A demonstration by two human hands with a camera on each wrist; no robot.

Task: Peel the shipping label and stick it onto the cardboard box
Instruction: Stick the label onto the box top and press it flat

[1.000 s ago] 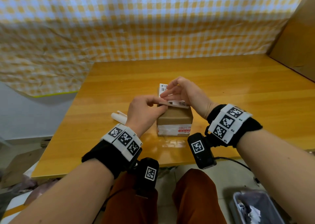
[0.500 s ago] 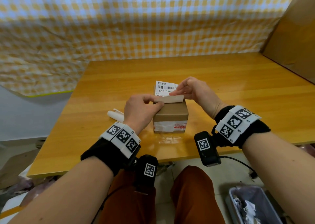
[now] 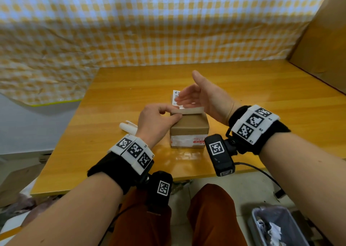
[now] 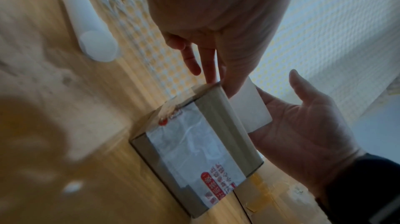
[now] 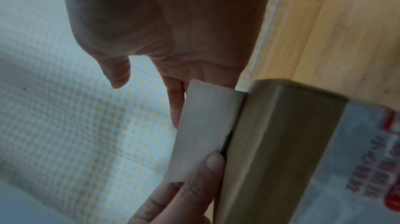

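Observation:
A small brown cardboard box [image 3: 189, 128] with old white tape on its near side stands on the wooden table [image 3: 262, 99]. The white shipping label [image 3: 189, 110] lies over the box top; its near edge stands lifted off the box and its barcode end [image 3: 175, 95] points away from me. My left hand [image 3: 171, 113] pinches the label's near left corner between thumb and forefinger. My right hand [image 3: 189, 94] is open, its straight fingers resting on the label's printed face, thumb raised. The right wrist view shows the label's blank underside [image 5: 203, 133] off the box [image 5: 270, 142].
A white tube [image 3: 129, 127] lies on the table just left of the box, behind my left hand. A yellow chequered cloth [image 3: 149, 30] hangs behind the table, a cardboard sheet [image 3: 322, 39] leans at the right. A grey bin [image 3: 275, 227] with paper scraps sits on the floor.
My right hand has let go of the label's right corner and spread open, its fingers now flat on the label. My left hand keeps its pinch on the near edge.

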